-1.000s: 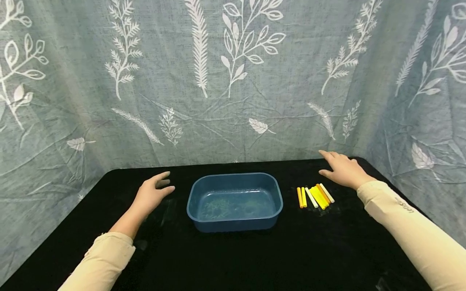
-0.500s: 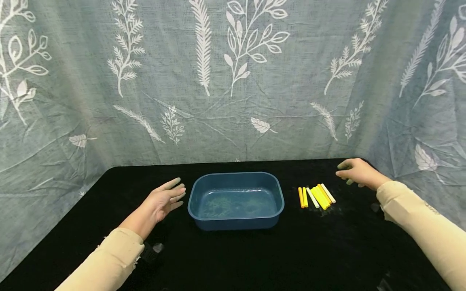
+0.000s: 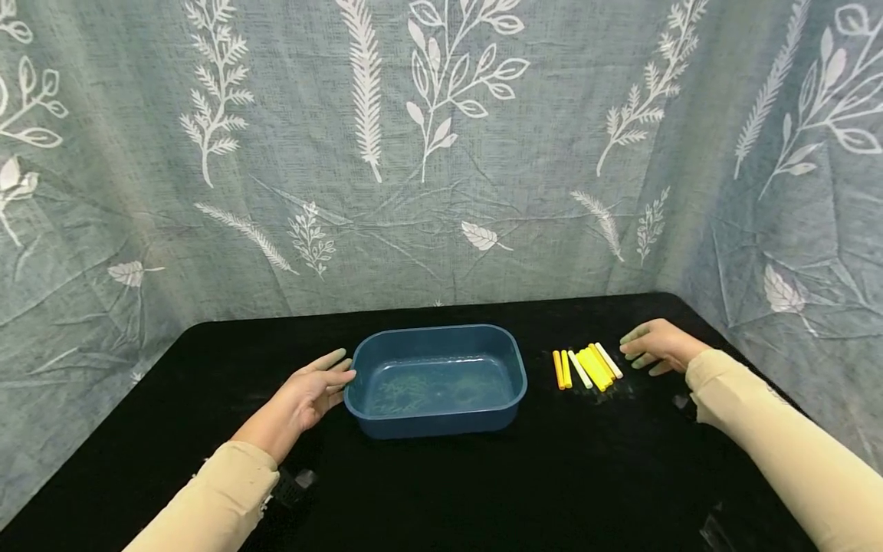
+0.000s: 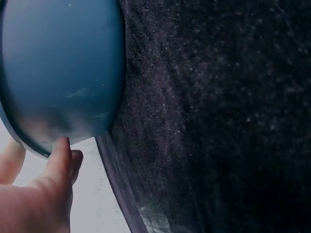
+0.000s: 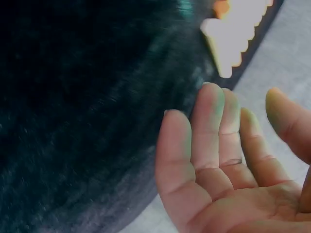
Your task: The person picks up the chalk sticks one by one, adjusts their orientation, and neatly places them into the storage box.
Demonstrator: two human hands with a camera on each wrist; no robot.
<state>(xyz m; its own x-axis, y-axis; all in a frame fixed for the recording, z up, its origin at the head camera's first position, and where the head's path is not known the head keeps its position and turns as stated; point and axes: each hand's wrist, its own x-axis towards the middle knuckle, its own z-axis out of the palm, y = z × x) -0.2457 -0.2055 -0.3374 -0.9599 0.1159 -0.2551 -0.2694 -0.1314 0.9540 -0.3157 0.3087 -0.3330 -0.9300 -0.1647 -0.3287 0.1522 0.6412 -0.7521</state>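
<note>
A blue rectangular plastic basin [image 3: 434, 424] stands mid-table, its floor marked with pale smudges. My left hand [image 3: 310, 395] is at its left end, fingers extended, fingertips at the rim. The left wrist view shows fingertips [image 4: 60, 148] against the basin's outer wall [image 4: 68, 63]. To the basin's right lies a row of chalk sticks [image 3: 586, 366], several in yellow, orange and white. My right hand [image 3: 662, 345] hovers just right of them, holding nothing. In the right wrist view its fingers [image 5: 206, 126] are loosely extended, with the chalk sticks [image 5: 231, 34] beyond the tips.
A black cloth [image 3: 441, 491] covers the table. Behind and beside it hangs a grey-green curtain [image 3: 414, 261] with white leaf prints. Small clear scraps [image 3: 717, 529] lie near the front right.
My left hand has moved right to the basin and turned its palm. The right hand has drawn back from above the chalk, then come down beside it. The basin and chalk look unmoved.
</note>
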